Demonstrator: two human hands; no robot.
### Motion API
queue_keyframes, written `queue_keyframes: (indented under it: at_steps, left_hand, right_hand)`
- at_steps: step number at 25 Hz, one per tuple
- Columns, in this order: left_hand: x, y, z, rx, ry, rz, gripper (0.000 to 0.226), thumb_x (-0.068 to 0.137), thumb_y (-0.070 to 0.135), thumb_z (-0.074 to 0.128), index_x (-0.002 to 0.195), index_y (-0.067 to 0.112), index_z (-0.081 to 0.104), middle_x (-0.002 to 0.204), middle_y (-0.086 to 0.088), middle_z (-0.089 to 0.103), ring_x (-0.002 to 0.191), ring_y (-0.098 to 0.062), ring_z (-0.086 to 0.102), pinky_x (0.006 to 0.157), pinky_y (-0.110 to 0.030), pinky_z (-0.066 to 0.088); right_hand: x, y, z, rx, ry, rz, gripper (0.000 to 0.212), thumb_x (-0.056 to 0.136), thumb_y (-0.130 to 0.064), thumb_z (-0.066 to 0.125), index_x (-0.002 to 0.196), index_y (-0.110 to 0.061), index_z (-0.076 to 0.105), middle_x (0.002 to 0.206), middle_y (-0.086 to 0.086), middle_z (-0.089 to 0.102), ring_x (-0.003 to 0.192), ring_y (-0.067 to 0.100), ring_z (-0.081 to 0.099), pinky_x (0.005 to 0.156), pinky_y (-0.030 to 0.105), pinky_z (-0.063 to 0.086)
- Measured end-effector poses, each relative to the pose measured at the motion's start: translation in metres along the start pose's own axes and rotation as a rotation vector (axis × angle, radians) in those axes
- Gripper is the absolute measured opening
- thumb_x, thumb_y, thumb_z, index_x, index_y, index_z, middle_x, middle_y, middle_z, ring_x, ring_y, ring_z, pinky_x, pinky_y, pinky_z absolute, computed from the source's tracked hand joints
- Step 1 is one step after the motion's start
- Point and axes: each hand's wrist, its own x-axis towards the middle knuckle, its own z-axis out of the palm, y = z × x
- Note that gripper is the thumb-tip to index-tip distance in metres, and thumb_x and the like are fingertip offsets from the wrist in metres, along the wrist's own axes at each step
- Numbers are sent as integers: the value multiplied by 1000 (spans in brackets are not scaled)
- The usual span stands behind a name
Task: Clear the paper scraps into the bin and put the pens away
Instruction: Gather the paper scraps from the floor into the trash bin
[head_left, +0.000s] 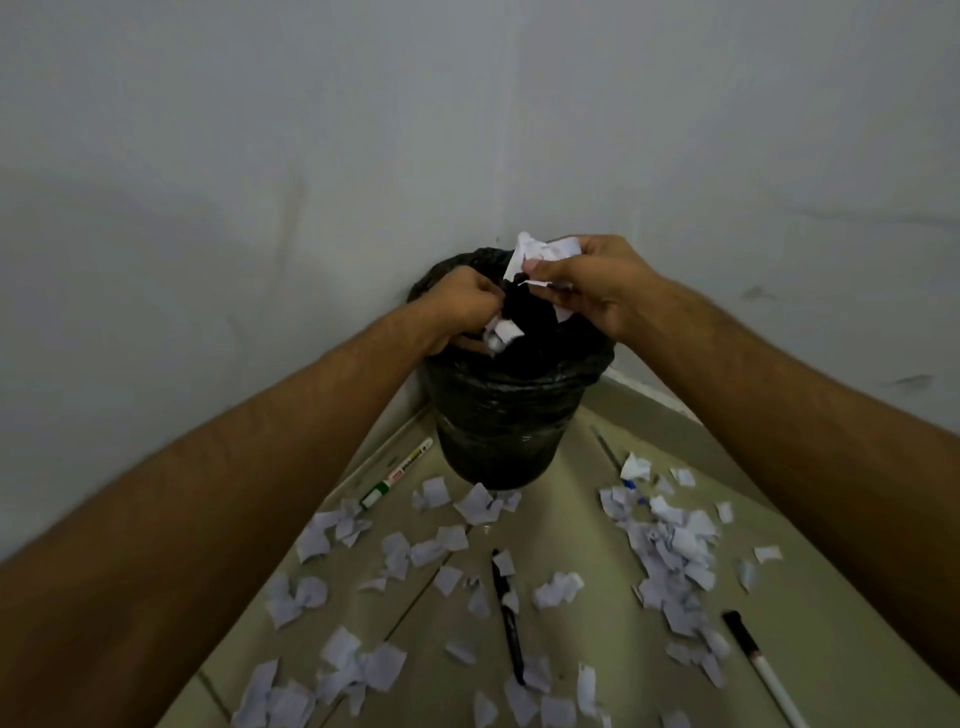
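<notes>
A bin (506, 415) lined with a black bag stands in the corner of the room. Both hands are over its mouth. My left hand (460, 306) is closed on white paper scraps (501, 332) that hang just inside the rim. My right hand (587, 283) grips a bunch of white scraps (540, 252) above the far rim. Many more paper scraps (670, 545) litter the floor in front of the bin. A green-capped marker (397, 473) lies left of the bin, a black pen (508, 616) in the middle, and a white marker with a black cap (761, 665) at the right.
Pale walls meet behind the bin, with a skirting strip (649, 389) along the right wall. The floor is beige tile (571, 525). Scraps spread across most of it, thickest at the right and the lower left.
</notes>
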Motion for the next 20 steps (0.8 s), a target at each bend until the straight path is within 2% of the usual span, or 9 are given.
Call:
queue_keyframes:
  at_steps: [2, 5, 7, 9, 11, 14, 16, 17, 20]
  left_hand:
    - [3, 0, -5, 98, -7, -11, 31, 90, 2, 44, 108, 15, 66, 100, -9, 63, 88, -23, 62, 78, -42, 61]
    - [8, -5, -14, 33, 103, 40, 36, 87, 2, 45, 111, 15, 68, 113, -11, 66, 102, -25, 64, 79, -39, 61]
    - [8, -10, -15, 5, 149, 52, 37, 87, 1, 45, 116, 13, 66, 117, -12, 65, 104, -26, 64, 81, -40, 60]
    - [6, -13, -16, -1, 170, 68, 38, 87, 2, 47, 119, 12, 65, 115, -11, 65, 101, -24, 65, 83, -42, 60]
    - [4, -14, -20, -25, 183, 78, 38, 86, 1, 47, 118, 12, 65, 114, -10, 66, 99, -23, 66, 83, -42, 60]
    - [-4, -13, -23, -50, 177, 86, 39, 85, -1, 49, 117, 13, 65, 112, -9, 65, 100, -22, 65, 83, -41, 60]
    - [-15, -10, -24, -58, 177, 117, 38, 82, 3, 52, 114, 16, 66, 105, -5, 67, 98, -21, 66, 83, -40, 60]
    - [-21, -9, -27, -72, 190, 144, 36, 78, 9, 55, 110, 20, 68, 100, -2, 67, 96, -20, 67, 84, -41, 60]
    - [-59, -25, -35, -56, 314, 289, 32, 73, 26, 62, 105, 26, 70, 96, 4, 68, 90, -16, 69, 84, -39, 59]
  right_hand:
    - [10, 1, 6, -167, 3, 21, 21, 79, 9, 73, 98, 7, 65, 94, 17, 68, 81, 24, 68, 66, 29, 62]
    - [11, 4, 17, -380, -59, 85, 8, 83, 11, 67, 89, 5, 65, 86, 17, 65, 77, 27, 66, 60, 28, 62]
    - [11, 8, 24, -492, -126, 145, 13, 89, 12, 59, 93, 3, 67, 89, 17, 62, 75, 27, 64, 62, 33, 62]
    - [10, 12, 30, -560, -224, 203, 25, 92, 12, 54, 111, 0, 65, 106, 20, 59, 84, 32, 66, 72, 45, 62]
    - [8, 15, 33, -583, -320, 231, 49, 90, 14, 52, 131, -12, 58, 121, 13, 53, 103, 38, 60, 75, 54, 60]
    - [-6, 13, 32, -576, -401, 227, 70, 91, 14, 47, 144, -32, 44, 113, 4, 57, 100, 28, 60, 73, 52, 60]
    - [-18, 11, 29, -638, -359, 128, 66, 92, 8, 50, 142, -34, 46, 117, 5, 59, 99, 25, 62, 78, 50, 60]
    - [-23, 10, 25, -692, -277, 7, 56, 91, 3, 54, 136, -30, 53, 116, 5, 63, 99, 24, 64, 78, 48, 61]
    - [-58, 18, 5, -723, 29, -431, 19, 83, -19, 65, 100, -23, 72, 85, 1, 72, 78, 16, 70, 74, 41, 61]
